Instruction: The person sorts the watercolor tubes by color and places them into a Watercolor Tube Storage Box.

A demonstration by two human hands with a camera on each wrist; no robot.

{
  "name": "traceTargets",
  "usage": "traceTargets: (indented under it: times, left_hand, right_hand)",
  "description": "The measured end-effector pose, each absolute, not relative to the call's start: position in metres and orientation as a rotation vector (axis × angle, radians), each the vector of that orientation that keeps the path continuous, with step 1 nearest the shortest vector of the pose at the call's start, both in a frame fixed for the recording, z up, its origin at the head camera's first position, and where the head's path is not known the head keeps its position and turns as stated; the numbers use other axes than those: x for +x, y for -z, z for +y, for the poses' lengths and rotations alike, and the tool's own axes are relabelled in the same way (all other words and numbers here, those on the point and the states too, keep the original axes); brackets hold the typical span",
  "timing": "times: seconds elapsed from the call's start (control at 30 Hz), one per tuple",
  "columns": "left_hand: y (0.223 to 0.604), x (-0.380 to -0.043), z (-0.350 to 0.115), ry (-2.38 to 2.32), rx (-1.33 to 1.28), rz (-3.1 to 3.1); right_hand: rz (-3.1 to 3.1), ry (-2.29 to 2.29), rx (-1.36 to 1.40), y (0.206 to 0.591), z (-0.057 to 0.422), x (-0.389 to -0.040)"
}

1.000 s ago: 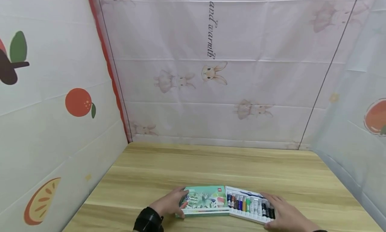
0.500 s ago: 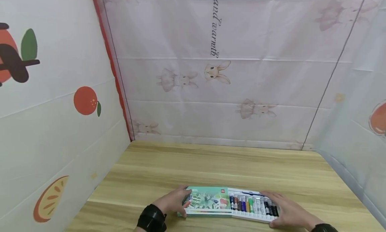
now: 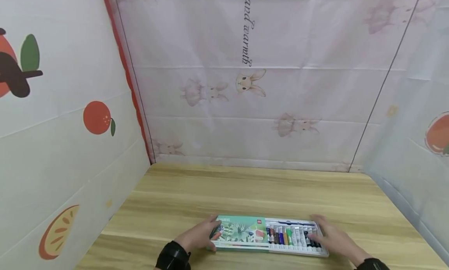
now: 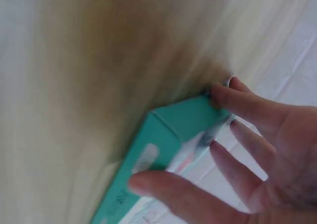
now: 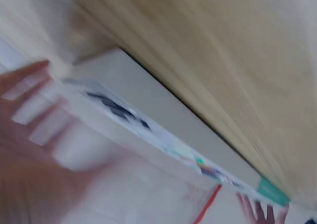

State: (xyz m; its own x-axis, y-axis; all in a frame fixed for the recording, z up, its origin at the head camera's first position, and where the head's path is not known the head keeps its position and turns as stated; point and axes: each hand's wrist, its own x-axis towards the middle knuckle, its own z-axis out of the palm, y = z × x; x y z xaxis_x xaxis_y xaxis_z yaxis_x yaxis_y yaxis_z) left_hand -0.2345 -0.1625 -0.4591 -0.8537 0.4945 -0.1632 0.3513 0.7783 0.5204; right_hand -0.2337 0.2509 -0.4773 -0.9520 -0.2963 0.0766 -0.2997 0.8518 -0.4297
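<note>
A green cardboard paint-box sleeve (image 3: 242, 230) printed with leaves lies near the front of the table. Out of its right end extends a white tray (image 3: 298, 252), in line with it, with several paint tubes (image 3: 289, 236) and a blue brush (image 3: 296, 223). My left hand (image 3: 200, 235) holds the sleeve's left end; in the left wrist view the thumb (image 4: 163, 187) lies on its front side and a finger (image 4: 247, 105) at the far corner. At the tray's right end, my right hand (image 3: 334, 238) has its fingers spread; it looks blurred and apart from the tray in the right wrist view.
The wooden table (image 3: 252, 188) extends behind the box to a fabric backdrop (image 3: 217, 133) printed with rabbits. Fruit-printed sheets stand at the left (image 3: 63, 160) and right (image 3: 410, 145). Each wrist wears a black band (image 3: 173, 256).
The tray, angled towards me at its right end before, has straightened in line with the sleeve. My right hand has let go of the tray's end; the left keeps its hold.
</note>
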Motion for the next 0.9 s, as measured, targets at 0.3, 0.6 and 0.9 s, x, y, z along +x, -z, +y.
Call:
traceTargets:
  times: [0.3, 0.6, 0.9]
  left_hand:
    - [0.469, -0.224, -0.169, -0.787, 0.526, 2.788]
    - [0.477, -0.229, -0.167, -0.852, 0.490, 2.775]
    - [0.481, -0.231, -0.163, -0.888, 0.470, 2.770]
  right_hand:
    - [-3.033, -0.865, 0.051, 0.480, 0.245, -0.224]
    - [-2.987, -0.995, -0.003, 0.484, 0.246, -0.219]
    - [-2.968, -0.995, -0.012, 0.485, 0.245, -0.219]
